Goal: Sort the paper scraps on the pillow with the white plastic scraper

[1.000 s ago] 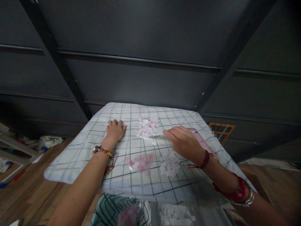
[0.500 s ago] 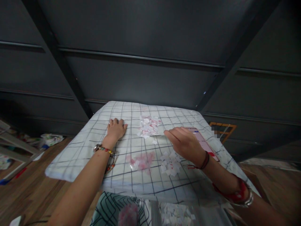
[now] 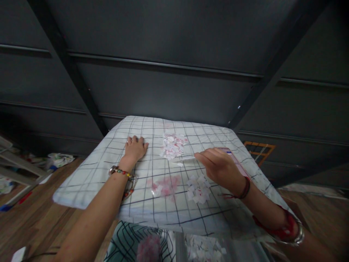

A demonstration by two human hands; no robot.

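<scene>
No writing can be read anywhere. On the left, the left hand (image 3: pixel 135 147) lies flat on the checked pillow (image 3: pixel 89 171), fingers spread and holding nothing. Just right of it sits a far pile of pink and white paper bits (image 3: pixel 173 145). The right hand (image 3: pixel 219 168) hovers low, fingers loosely curled; I cannot tell if it pinches anything. A white pile (image 3: pixel 199 189) lies near it.

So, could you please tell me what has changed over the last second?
The right hand drew slightly back to the right, away from the mixed pile of paper bits. The left hand stayed flat on the checked cloth; the pink pile and white pile lie unchanged.
</scene>
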